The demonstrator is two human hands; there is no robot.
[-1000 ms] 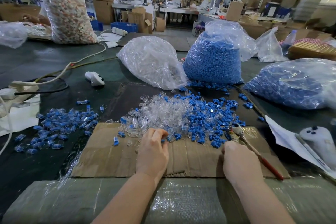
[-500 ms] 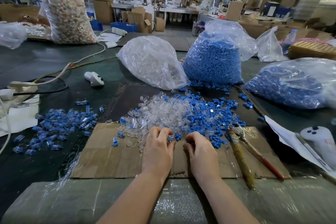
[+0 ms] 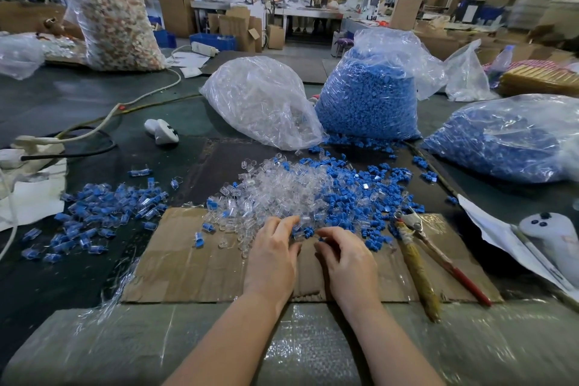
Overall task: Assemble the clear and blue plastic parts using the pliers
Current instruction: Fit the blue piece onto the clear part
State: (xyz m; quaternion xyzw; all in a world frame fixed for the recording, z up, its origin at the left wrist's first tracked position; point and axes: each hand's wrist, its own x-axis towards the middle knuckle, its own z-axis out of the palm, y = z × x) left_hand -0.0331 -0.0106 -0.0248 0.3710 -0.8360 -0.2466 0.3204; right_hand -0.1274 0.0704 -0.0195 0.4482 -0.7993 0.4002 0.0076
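A heap of clear parts and a spread of loose blue parts lie at the far edge of a cardboard sheet. My left hand reaches into the near edge of the clear heap with bent fingers; what they hold is hidden. Beside it, my right hand has curled fingers and pinches a small blue part at its fingertips. The pliers lie untouched on the cardboard to the right of my right hand. Joined clear-and-blue pieces are piled at the left.
Behind the heaps stand a bag of clear parts and two bags of blue parts. White controllers lie at the left and right. Cables cross the left of the table. Bubble wrap covers the near edge.
My right hand left the pliers on the cardboard and moved left to the pile beside my left hand. Both hands now work at the near edge of the parts.
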